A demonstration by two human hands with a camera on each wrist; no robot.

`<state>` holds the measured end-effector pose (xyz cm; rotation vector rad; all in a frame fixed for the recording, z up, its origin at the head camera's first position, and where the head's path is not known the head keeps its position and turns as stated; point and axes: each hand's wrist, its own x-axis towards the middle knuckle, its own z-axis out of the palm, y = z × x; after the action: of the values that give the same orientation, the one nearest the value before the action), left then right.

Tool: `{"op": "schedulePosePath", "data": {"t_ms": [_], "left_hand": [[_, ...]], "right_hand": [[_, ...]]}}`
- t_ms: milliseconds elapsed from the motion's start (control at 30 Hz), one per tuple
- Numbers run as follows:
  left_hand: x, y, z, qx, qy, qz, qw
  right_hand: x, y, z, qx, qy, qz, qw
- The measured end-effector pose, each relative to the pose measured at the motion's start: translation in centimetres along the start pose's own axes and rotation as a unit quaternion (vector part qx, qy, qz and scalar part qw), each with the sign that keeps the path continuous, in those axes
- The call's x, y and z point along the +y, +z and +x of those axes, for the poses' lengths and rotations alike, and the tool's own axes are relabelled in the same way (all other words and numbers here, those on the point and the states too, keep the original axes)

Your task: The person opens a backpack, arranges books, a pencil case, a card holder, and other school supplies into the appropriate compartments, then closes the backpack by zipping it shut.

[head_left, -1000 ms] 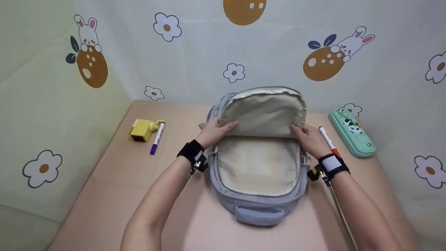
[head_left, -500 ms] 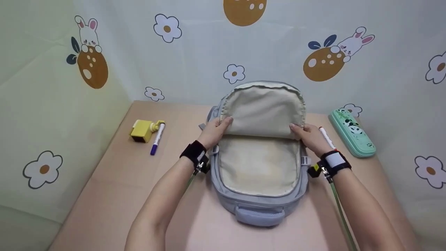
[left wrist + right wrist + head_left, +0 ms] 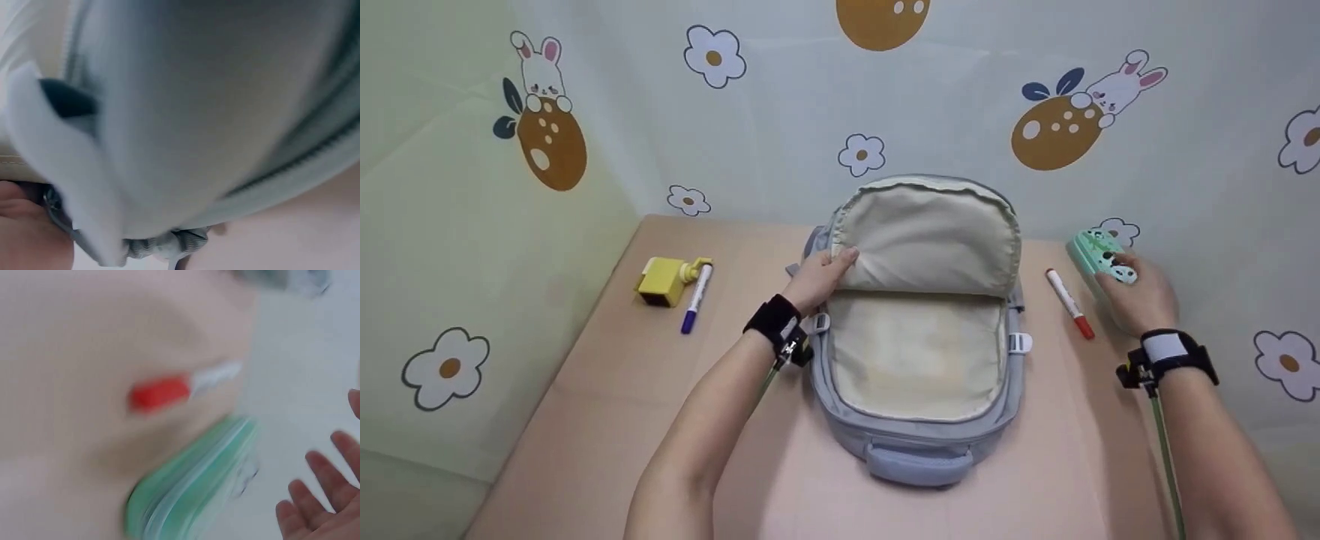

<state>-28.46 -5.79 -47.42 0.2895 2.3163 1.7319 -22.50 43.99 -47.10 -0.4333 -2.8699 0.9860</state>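
A grey-blue backpack [image 3: 919, 427] lies unzipped, its front flap [image 3: 930, 232] folded back so that the cream lining shows. My left hand [image 3: 819, 279] grips the left edge of that flap, thumb on the inner side. In the left wrist view grey fabric fills most of the picture, with part of the hand [image 3: 34, 239] at the lower left corner. Over the mint-green panda pencil case [image 3: 1099, 244] is my right hand [image 3: 1144, 296], covering its near end. The right wrist view shows its fingers [image 3: 329, 481] spread and apart from the case's blurred side [image 3: 191, 484].
Between backpack and case lies a white marker with a red cap [image 3: 1069, 304]. On the left are a yellow pump-bottle-shaped object [image 3: 664, 281] and a white marker with a purple cap [image 3: 697, 298]. A patterned curtain [image 3: 780, 112] stands around the table [image 3: 607, 420].
My right hand has let go of the flap's right edge and moved right to above the pencil case. My left hand keeps its grip, and the flap remains folded back.
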Motion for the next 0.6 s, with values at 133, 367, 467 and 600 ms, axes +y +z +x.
{"op": "schedulePosePath", "data": {"t_ms": [133,367,467,600], "left_hand": [[0.3,-0.3,0.0,-0.014,-0.02,0.003,0.9997],[0.9,-0.6,-0.1,-0.052,-0.058,0.006,0.997],[1.3,-0.7,-0.2,-0.068,-0.078,-0.012,0.9945],[1.5,-0.9,-0.2,-0.075,-0.096,-0.03,0.9921]], "right_hand": [[2.8,-0.3,0.9,-0.019,0.032,-0.065,0.997],[5.3,0.6,1.1,-0.039,0.056,-0.116,0.991],[5.7,0.9,1.0,-0.022,0.07,-0.123,0.99],[5.5,1.3,0.8,-0.025,0.081,-0.104,0.991]]}}
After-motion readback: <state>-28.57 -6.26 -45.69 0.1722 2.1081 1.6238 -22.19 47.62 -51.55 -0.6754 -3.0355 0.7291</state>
